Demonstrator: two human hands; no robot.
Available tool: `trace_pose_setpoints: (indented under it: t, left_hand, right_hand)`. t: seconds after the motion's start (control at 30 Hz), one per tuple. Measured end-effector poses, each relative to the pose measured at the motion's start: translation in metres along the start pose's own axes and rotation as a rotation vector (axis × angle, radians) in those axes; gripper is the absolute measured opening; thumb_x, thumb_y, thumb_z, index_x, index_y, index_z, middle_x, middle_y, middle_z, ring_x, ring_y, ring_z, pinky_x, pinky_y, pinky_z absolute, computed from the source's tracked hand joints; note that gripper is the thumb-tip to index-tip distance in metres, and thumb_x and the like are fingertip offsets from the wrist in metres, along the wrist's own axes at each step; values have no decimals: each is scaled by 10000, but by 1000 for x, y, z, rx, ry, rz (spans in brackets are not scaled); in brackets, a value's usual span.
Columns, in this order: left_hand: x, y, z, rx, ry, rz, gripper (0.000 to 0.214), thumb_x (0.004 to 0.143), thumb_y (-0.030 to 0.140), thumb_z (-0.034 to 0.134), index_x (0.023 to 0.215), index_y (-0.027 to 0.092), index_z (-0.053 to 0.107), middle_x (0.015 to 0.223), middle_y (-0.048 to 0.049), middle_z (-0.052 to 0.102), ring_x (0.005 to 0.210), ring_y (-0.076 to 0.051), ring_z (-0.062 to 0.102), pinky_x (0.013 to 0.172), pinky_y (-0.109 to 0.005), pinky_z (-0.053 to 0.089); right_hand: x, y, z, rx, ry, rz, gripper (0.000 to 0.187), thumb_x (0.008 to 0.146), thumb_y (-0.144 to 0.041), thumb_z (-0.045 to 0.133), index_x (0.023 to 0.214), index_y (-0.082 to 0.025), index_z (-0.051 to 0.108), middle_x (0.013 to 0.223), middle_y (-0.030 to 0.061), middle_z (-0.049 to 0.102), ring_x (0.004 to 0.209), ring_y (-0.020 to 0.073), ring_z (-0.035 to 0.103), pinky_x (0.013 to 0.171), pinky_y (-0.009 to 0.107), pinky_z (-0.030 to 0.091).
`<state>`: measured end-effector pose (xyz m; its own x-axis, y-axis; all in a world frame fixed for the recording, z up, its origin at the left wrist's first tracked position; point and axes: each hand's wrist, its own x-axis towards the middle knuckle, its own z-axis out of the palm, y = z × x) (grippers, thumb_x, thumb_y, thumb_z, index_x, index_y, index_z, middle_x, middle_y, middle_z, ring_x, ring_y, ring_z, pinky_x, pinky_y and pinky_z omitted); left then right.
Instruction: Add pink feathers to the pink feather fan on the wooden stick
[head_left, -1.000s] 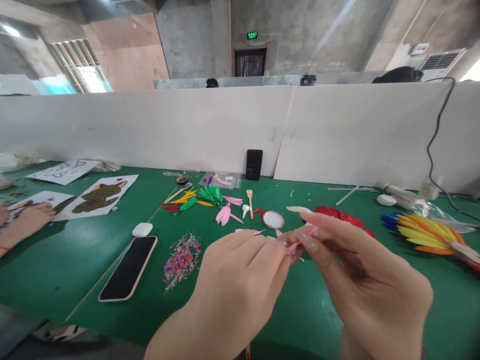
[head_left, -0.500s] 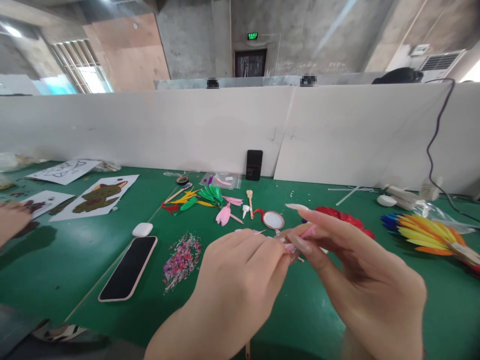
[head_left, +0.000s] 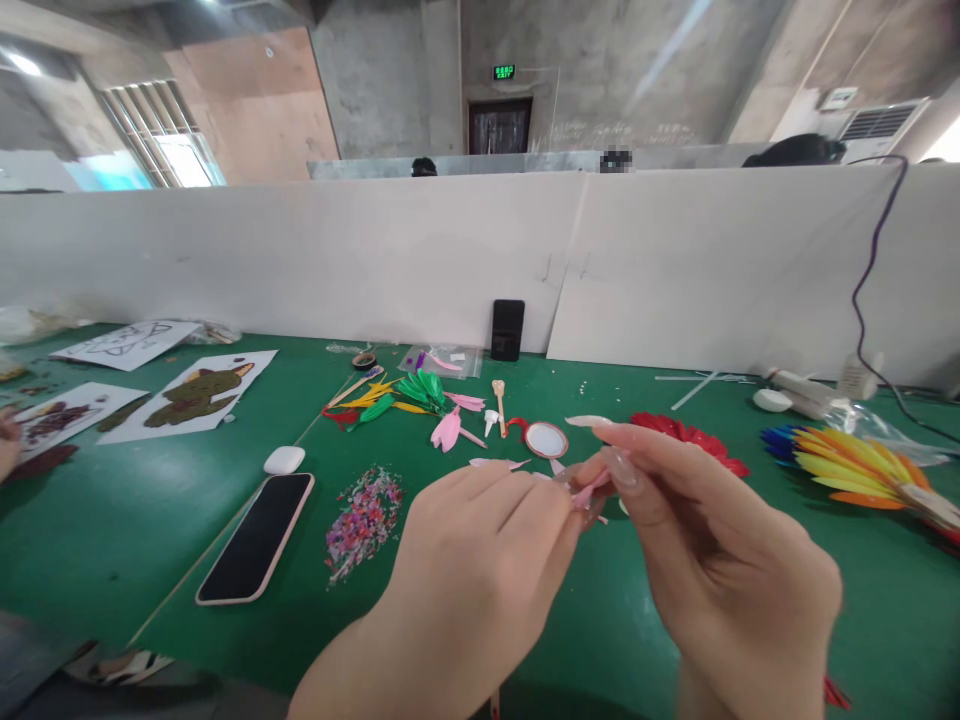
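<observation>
My left hand (head_left: 480, 560) is closed, its back toward me, and its fingertips hold a small pink petal piece (head_left: 591, 491). At the other end of that piece, my right hand (head_left: 727, 540) pinches between thumb and index finger; long nails show. My left fingers hide much of what they grip. Just beyond the hands lie a round white-topped disc (head_left: 547, 440), a red ribbon-like strip and loose pink petals (head_left: 499, 464). A pink petal cluster (head_left: 446, 428) rests farther back, beside green feather-like petals (head_left: 424, 390). Behind my right hand is a red petalled piece (head_left: 690, 440).
On the green table (head_left: 600, 640), a phone (head_left: 256, 538), a white case (head_left: 284, 460) and a confetti pile (head_left: 364, 525) lie left. A multicoloured petal fan (head_left: 855, 465) is right. Another phone (head_left: 508, 330) leans on the white partition (head_left: 337, 260). Another person's hand (head_left: 9, 442) is far left.
My right thumb and index finger have shifted slightly along the pink petal piece, showing more of it. The other person's hand at the left has drawn back toward the frame edge.
</observation>
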<state>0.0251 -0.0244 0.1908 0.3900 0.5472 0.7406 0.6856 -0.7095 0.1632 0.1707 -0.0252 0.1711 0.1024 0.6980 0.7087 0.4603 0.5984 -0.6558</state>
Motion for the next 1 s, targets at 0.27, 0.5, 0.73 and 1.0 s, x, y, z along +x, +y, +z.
trace_pose_setpoints:
  t: [0.27, 0.5, 0.73, 1.0]
  left_hand:
    - [-2, -2, 0, -13, 9, -22, 198, 849, 128, 519, 655, 160, 534, 545, 22, 527, 510, -91, 427, 481, -232, 317]
    - [1, -3, -7, -310, -198, -181, 214, 895, 318, 479, 739, 185, 540, 626, 18, 566, 585, -102, 513, 521, -218, 374]
    - [8, -2, -5, -860, -380, -378, 383, 949, 313, 333, 667, 187, 559, 556, 8, 620, 501, -84, 561, 537, -200, 460]
    - [3, -5, -5, -1082, -345, -600, 299, 898, 391, 455, 706, 183, 553, 393, 66, 447, 322, -48, 395, 404, -178, 393]
  right_hand:
    - [3, 1, -5, 26, -18, 3, 323, 811, -142, 619, 1097, -289, 644, 838, -21, 705, 705, 141, 681, 641, 237, 598]
    - [6, -3, -8, 83, 57, 32, 282, 802, -139, 630, 1033, -297, 662, 913, -9, 722, 717, 164, 695, 584, 244, 605]
    - [7, -6, -6, 199, 87, 46, 253, 824, -135, 597, 1024, -278, 659, 891, 8, 725, 742, 187, 702, 625, 292, 617]
    - [7, -6, -6, 200, 57, -38, 369, 761, -84, 652, 1076, -275, 642, 874, -7, 725, 754, 196, 702, 679, 323, 619]
